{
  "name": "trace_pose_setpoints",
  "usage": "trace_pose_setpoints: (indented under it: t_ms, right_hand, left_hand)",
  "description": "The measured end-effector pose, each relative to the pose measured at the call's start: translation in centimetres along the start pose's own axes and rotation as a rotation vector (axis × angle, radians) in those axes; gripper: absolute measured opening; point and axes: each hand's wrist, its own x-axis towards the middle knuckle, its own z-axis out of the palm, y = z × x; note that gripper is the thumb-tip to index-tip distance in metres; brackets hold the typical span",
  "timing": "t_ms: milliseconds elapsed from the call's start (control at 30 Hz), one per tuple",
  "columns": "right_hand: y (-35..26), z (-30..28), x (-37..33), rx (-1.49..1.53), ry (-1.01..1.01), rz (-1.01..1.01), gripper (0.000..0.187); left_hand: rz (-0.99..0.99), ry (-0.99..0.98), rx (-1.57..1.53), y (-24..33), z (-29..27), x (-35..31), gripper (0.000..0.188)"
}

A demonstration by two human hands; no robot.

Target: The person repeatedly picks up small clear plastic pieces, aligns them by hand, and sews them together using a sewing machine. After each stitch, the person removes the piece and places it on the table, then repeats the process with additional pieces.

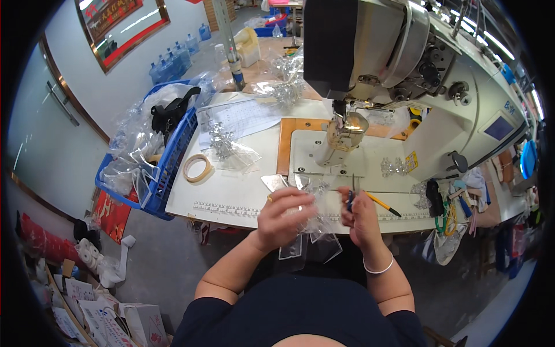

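My left hand (284, 217) is at the table's front edge with its fingers over a bunch of clear plastic pieces (293, 247). Several of these pieces hang down past the edge, some with pale borders. To the right, my right hand (361, 217) is closed around small scissors (351, 199) with dark blue handles, their blades pointing away from me. A gap separates the scissors from the plastic. Beyond both hands rises the sewing machine's post (341, 141). Just right of the scissors lies a yellow pen-like stick (384, 205) with a black end.
A blue basket (167, 184) stuffed with plastic stands at the left. On the white table (185, 194) lie a tape roll (197, 168), shiny silver pieces (221, 140) and a ruler strip (228, 209). Scissors with green and orange handles (448, 222) hang at the right edge.
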Motion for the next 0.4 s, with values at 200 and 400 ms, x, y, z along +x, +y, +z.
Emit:
trace_pose_setpoints:
  t_ms: [200, 400]
  right_hand:
    - [-0.5, 1.3, 0.7, 0.086, 0.019, 0.164, 0.021]
    - [-0.9, 1.5, 1.0, -0.013, 0.031, 0.136, 0.022]
  left_hand:
    - [0.319, -0.150, 0.225, -1.2, 1.2, -0.5, 0.032]
    - [-0.799, -0.152, -0.641, -1.0, 1.0, -0.7, 0.040]
